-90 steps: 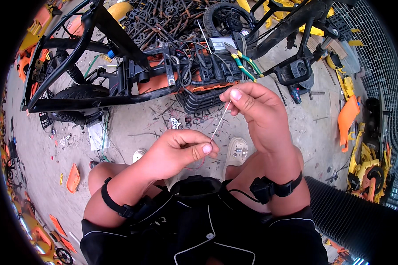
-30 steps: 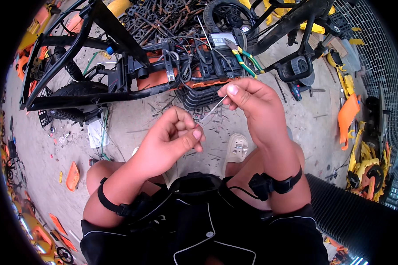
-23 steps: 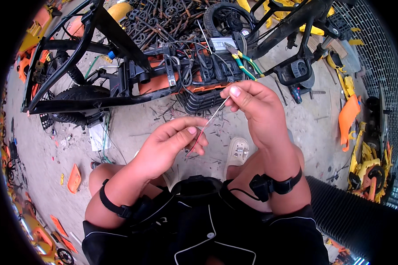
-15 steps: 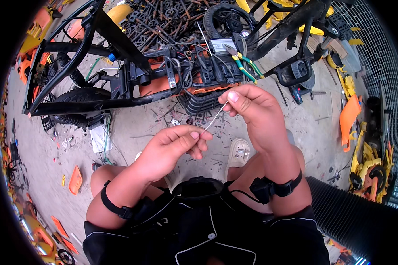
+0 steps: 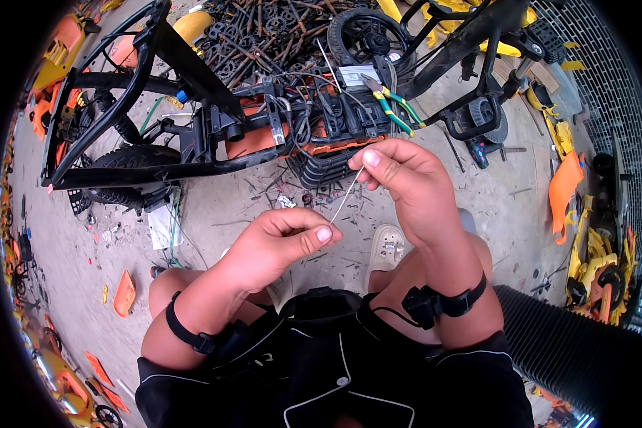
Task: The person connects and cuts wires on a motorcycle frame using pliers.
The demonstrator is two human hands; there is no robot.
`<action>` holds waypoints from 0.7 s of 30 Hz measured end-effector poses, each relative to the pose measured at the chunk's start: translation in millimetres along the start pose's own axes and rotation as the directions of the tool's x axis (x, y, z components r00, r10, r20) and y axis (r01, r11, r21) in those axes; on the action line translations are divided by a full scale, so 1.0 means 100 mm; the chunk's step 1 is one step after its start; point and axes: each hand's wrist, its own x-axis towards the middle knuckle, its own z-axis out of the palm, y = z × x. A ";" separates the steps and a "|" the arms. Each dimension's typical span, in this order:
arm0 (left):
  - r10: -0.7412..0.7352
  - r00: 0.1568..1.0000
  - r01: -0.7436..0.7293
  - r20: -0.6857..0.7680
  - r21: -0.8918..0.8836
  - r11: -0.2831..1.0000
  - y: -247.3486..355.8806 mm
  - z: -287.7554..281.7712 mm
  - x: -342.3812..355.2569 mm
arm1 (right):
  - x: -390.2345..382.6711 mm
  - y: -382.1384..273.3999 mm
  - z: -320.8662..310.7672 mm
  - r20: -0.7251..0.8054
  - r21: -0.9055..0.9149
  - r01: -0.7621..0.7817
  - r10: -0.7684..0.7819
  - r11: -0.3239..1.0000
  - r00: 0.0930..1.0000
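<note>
A thin, pale piece of wire (image 5: 347, 196) runs taut and slanting between my two hands. My left hand (image 5: 290, 237) pinches its lower end between thumb and fingers. Higher and to the right, my right hand (image 5: 404, 176) grips the upper end between thumb and forefinger. Just beyond the hands lies a black scooter frame (image 5: 185, 173) with bundled cables and an orange tray in its middle. Pliers with green and yellow handles (image 5: 389, 107) rest on the frame's middle, beside a silver box (image 5: 359, 75).
Behind the frame is a heap of rusty metal parts (image 5: 264, 36) and a wheel (image 5: 369, 39). A cordless drill (image 5: 480, 153) lies on the floor to the right. An orange panel (image 5: 565, 189) and yellow parts stand at the right. A ribbed black hose (image 5: 556, 346) is at lower right.
My left hand has lowered slightly and its thumb has moved along the wire's lower end. The wire looks straighter. My right hand has shifted slightly left.
</note>
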 end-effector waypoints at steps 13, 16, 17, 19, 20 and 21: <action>-0.005 0.998 0.006 -0.065 0.012 1.000 -0.02 0.00 0.01 | -0.02 0.02 0.00 0.021 0.019 0.009 -0.010 1.000 1.000; -0.003 0.997 0.002 -0.074 -0.001 1.000 -0.02 0.00 0.01 | -0.04 -0.01 0.00 0.023 0.004 0.011 -0.011 1.000 1.000; -0.003 0.997 0.003 -0.079 -0.003 1.000 -0.02 0.00 0.01 | -0.04 -0.01 0.00 0.027 0.010 0.014 -0.015 1.000 1.000; -0.005 0.996 0.004 -0.087 -0.007 1.000 -0.02 0.00 0.01 | -0.05 -0.01 0.00 0.033 0.023 0.020 -0.021 1.000 0.999; 0.010 0.996 -0.010 -0.086 -0.004 1.000 -0.03 0.00 0.01 | -0.05 -0.01 0.00 0.033 0.015 0.019 -0.020 1.000 0.999; 0.024 0.996 -0.024 -0.085 -0.002 1.000 -0.03 0.00 0.02 | -0.05 -0.02 0.00 0.034 0.006 0.018 -0.018 1.000 0.999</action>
